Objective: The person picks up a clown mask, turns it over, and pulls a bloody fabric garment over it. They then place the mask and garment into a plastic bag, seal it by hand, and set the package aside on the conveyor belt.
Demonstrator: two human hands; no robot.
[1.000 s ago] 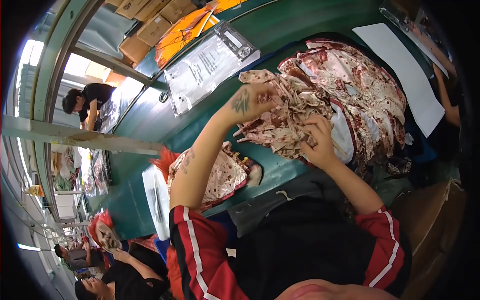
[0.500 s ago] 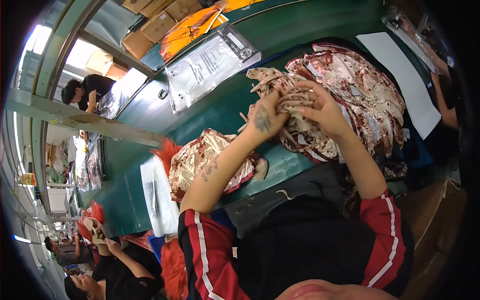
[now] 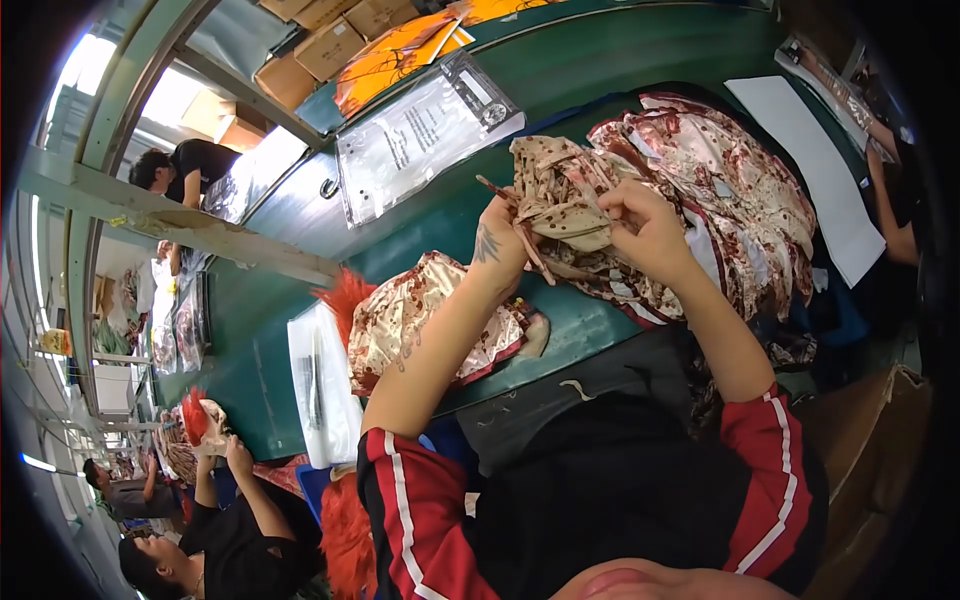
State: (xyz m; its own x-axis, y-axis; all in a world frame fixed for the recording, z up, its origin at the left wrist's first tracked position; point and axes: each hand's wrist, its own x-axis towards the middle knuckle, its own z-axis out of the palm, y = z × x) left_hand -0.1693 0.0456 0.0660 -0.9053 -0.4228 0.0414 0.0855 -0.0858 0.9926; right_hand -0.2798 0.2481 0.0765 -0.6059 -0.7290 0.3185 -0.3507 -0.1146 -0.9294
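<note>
Above the bench, both hands grip one bunched beige cloth with dark red spots (image 3: 565, 195), which has narrow strips hanging from it. My left hand (image 3: 503, 238) is closed around its left side, with thin strips sticking out by the fingers. At the other side, my right hand (image 3: 643, 225) pinches an edge of the cloth between thumb and fingers. Just behind and to the right lies a heap of cream satin garments with red splatters (image 3: 735, 170). Under my left forearm rests another splattered garment (image 3: 395, 315), with a red wig-like tuft (image 3: 345, 305) beside it.
Printed clear plastic bags (image 3: 400, 140) lie on the green bench (image 3: 270, 345). A long white sheet (image 3: 810, 170) is at the right, a white plastic packet (image 3: 322, 400) at the left. A metal beam (image 3: 190, 228) crosses the left. Co-workers sit at left; one handles a red-haired mask (image 3: 208, 425).
My hands have moved apart, and the bunched cloth is more spread out between them. My left hand has shifted left and strips now dangle from it. The co-worker's red-haired mask has turned.
</note>
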